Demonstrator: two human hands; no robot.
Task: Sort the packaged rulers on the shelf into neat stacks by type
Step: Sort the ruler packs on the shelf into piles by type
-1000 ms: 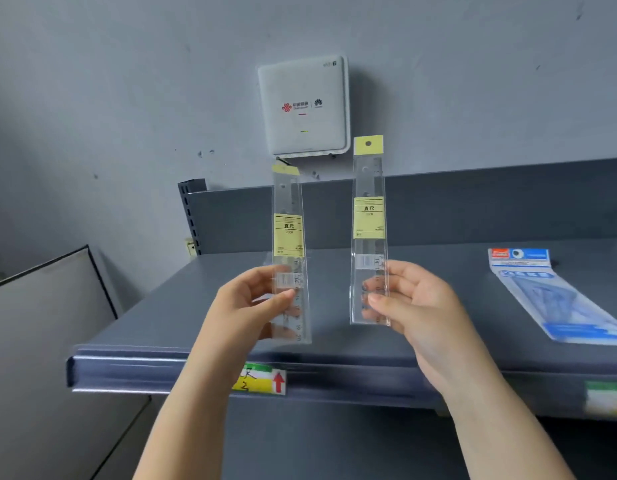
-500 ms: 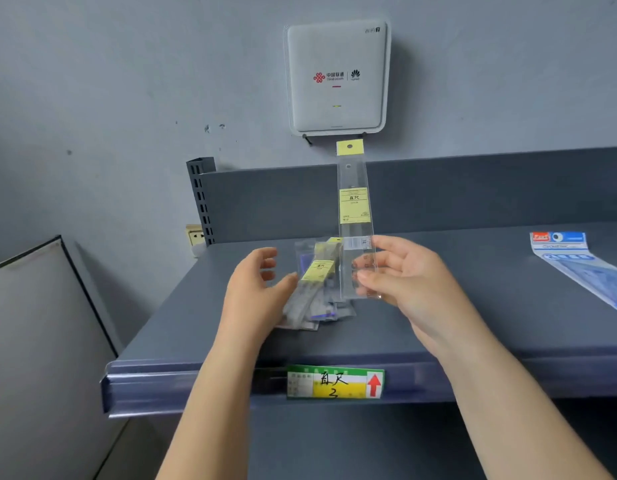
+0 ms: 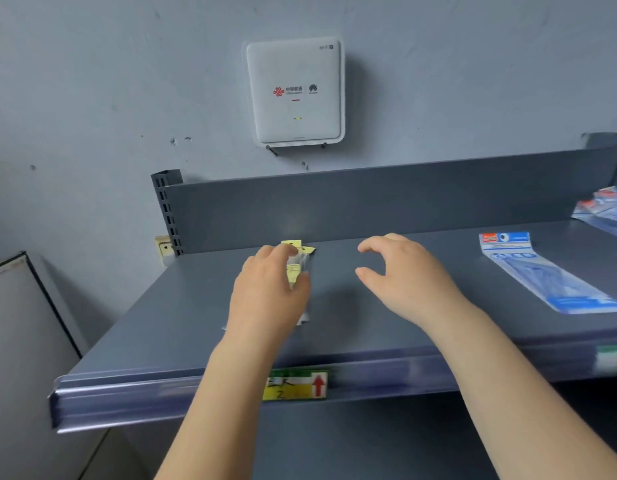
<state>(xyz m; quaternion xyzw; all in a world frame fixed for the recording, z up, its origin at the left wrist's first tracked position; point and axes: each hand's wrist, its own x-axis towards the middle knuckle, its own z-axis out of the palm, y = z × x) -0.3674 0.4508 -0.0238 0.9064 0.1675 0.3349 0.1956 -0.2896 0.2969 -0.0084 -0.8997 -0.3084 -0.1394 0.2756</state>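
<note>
Left hand (image 3: pixel 269 292) lies flat, fingers spread, on clear ruler packs (image 3: pixel 297 268) at frame centre, mid-shelf (image 3: pixel 161 323). Right hand (image 3: pixel 400 275) hovers beside, open, empty. Bare shelf between it and blue ruler pack (image 3: pixel 546 275) at right; front edge free.

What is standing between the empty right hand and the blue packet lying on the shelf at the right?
Nothing visible. Only bare shelf surface lies between the open right hand and the blue packet. The left hand rests on the yellow-label rulers, away from that path.

Ruler stack (image 3: pixel 297 268) on shelf (image 3: pixel 182 317) under left hand (image 3: pixel 269 292); right hand (image 3: pixel 400 271) beside.
</note>
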